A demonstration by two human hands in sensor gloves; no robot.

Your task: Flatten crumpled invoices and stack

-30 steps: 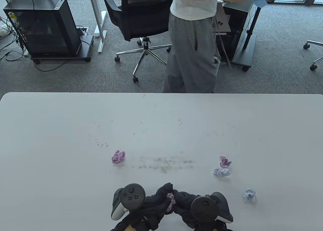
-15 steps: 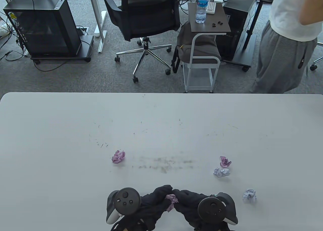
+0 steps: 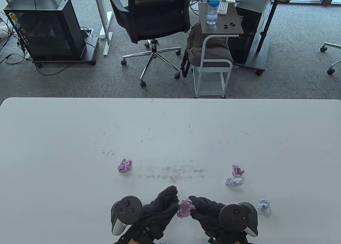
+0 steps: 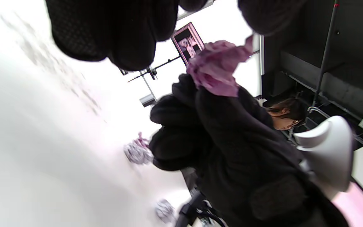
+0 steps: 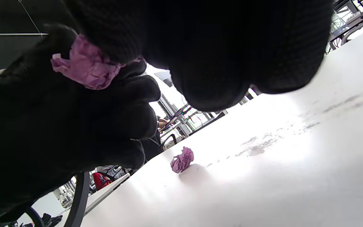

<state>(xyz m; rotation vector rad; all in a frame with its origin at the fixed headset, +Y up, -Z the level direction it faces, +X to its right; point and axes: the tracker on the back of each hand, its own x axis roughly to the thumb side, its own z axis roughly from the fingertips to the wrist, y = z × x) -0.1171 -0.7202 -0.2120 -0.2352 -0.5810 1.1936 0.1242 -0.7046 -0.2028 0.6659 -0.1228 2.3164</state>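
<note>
Both gloved hands met near the middle of the tabletop's near edge, sharing one crumpled pink paper (image 3: 185, 208) between them. The left hand (image 3: 159, 212) had its fingers curled toward the paper's left side, and the left wrist view showed a corner of the paper pinched at its fingertips. The right hand (image 3: 206, 212) gripped the other side, its fingers (image 5: 112, 41) closed over the wad in the right wrist view. The paper was still bunched, only partly pulled open, and sat between the two hands just above the white tabletop (image 3: 53, 148).

Four more crumpled papers lay loose on the tabletop. A pink ball (image 3: 125, 166) sat left of centre, well apart from the hands, beyond the left one. Toward the right side, a second pink ball (image 3: 237, 171) lay just beyond a pale lilac ball (image 3: 234, 182), the two nearly touching. Another pale lilac ball (image 3: 263, 206) lay close to the near edge, just beside the right hand's tracker (image 3: 235, 220). The left hand's tracker (image 3: 129, 209) pointed up at the camera.

A smear of dark scuff marks (image 3: 175, 173) ran across the tabletop between the left pink ball and the right-hand pair.
</note>
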